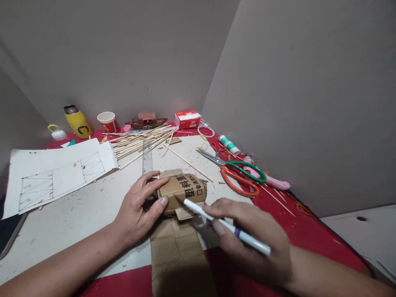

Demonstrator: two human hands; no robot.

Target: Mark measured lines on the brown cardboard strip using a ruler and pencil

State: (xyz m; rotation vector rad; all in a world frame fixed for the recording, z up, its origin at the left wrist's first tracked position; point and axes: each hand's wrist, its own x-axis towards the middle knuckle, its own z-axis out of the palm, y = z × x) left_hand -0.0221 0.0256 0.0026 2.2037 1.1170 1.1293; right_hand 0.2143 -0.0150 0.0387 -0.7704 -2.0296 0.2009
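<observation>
My left hand (140, 204) grips the near left side of a small folded cardboard piece (182, 192) printed with dark characters, its thumb on top. In my right hand (247, 239) is a slim white pen (227, 227) with a purple band, pinched between thumb and fingers. The pen's tip points at the cardboard; blur hides whether it touches. Thin wood strips (185, 212) stick out along the cardboard's edges. Beneath it lies a creased brown paper sheet (177, 243). A clear ruler (147, 159) is just beyond my left hand.
Thin wooden sticks (139, 142) are heaped behind the work. Scissors (227, 167) lie right, near a glue bottle (229, 145). A drawing sheet (66, 175) lies left. Along the back stand a yellow bottle (77, 121), paper cup (107, 121), model boat (147, 121) and red box (187, 119).
</observation>
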